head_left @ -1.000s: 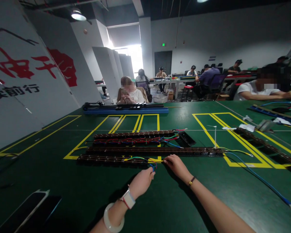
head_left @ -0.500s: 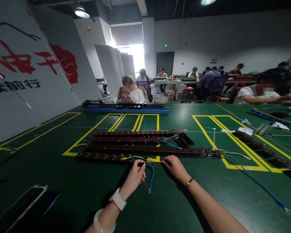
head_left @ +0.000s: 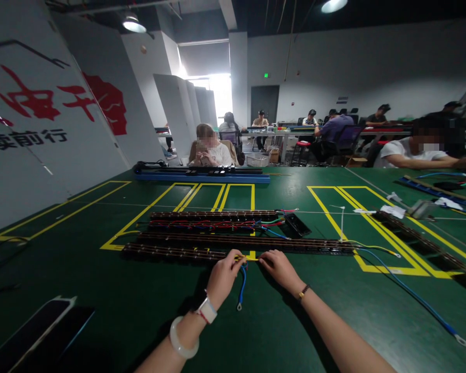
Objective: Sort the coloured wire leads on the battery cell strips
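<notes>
Left hand (head_left: 224, 275) pinches around yellow lead (head_left: 252, 259) beside end of nearest dark strip (head_left: 171, 252); right hand (head_left: 281, 269) seems to grip its other side, likely steadying it. Blue lead (head_left: 242, 290) hangs nearer. Long strip (head_left: 287, 242) limits far side; surface (head_left: 256, 336) leaves forearms room.

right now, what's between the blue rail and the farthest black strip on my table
Yellow tape lines on green tabletop separate the blue rail from that strip; no part shows there, head view.
</notes>
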Motion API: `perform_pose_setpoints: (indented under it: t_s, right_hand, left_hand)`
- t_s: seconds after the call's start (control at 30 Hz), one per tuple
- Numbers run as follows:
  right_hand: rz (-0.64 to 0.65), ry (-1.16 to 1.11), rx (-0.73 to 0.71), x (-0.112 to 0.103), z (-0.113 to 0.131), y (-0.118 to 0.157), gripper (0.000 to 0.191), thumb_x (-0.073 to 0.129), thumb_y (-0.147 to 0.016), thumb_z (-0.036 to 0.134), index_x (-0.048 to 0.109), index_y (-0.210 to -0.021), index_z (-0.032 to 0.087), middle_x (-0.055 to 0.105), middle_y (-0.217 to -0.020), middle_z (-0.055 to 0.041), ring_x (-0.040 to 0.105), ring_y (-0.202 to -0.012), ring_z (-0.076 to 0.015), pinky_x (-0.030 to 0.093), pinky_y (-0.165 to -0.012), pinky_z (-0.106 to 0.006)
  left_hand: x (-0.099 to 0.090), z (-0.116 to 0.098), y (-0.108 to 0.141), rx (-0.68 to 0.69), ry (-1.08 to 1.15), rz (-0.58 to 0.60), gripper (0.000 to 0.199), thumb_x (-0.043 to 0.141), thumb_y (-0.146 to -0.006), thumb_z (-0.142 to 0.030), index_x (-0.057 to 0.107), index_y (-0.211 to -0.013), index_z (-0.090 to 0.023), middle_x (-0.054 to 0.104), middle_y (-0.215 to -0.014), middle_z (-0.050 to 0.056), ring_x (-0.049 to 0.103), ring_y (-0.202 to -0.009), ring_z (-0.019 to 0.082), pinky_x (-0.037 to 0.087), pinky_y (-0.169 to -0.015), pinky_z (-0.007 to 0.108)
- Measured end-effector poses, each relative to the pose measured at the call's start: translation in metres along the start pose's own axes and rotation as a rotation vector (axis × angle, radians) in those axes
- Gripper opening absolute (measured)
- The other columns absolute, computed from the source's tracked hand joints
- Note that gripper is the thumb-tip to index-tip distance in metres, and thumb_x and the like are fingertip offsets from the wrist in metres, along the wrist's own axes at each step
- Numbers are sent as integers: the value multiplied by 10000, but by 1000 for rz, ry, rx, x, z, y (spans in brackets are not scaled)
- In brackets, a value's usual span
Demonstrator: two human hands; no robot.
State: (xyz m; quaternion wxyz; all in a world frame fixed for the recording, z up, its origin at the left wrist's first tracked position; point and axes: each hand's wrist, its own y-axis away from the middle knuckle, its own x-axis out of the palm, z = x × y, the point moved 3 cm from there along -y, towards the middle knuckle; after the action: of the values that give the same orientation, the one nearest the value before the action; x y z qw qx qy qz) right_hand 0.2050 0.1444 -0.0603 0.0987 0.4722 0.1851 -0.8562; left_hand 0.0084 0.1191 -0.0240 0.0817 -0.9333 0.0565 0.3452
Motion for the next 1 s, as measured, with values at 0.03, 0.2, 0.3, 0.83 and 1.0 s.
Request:
perform_pose_setpoints:
  t_s: [0.03, 0.2, 0.3, 0.83, 1.0]
  right_hand:
    - [1, -3, 2, 0, 0, 0, 226, 490, -927, 327, 681, -960, 209, 666, -882, -41, 579, -848, -180, 392, -772, -283]
    - [12, -12, 9, 0, 0, 0, 214, 493, -929, 315, 677, -968, 214, 667, -878, -34, 571, -859, -182, 382, -779, -285]
    - [39, 2, 0, -3, 4, 1, 239, 496, -927, 365, 675, -983, 217, 658, -879, -36, 567, -856, -182, 373, -768, -288]
    - [147, -122, 95, -3, 31, 7, 81, 639, -771, 209, 615, -845, 186, 671, -841, -26, 596, -765, -165, 368, -660, -236]
    - [125, -187, 139, -5, 32, 7, 9, 586, -815, 182, 587, -813, 191, 661, -770, -5, 593, -701, -145, 357, -598, -210]
  left_hand:
    - [3, -5, 1, 64, -147, 24, 233, 431, -912, -394, 578, -992, -232, 644, -704, 8, 616, -608, 151, 380, -551, 231]
    - [14, -11, 7, 152, -530, 119, 231, 407, -936, -309, 538, -1106, -223, 703, -923, 72, 670, -843, 227, 396, -639, 266]
    - [13, -8, 13, 102, -503, 80, 248, 379, -941, -306, 480, -1132, -186, 690, -945, 82, 669, -806, 211, 381, -605, 254]
    - [31, 7, 24, -376, 398, 271, 240, 538, -816, -417, 537, -783, -179, 541, -536, -39, 501, -387, 103, 311, -403, 202]
    - [40, 4, 20, -439, 642, 343, 335, 491, -846, -478, 531, -800, -149, 613, -664, 22, 643, -592, 141, 464, -546, 240]
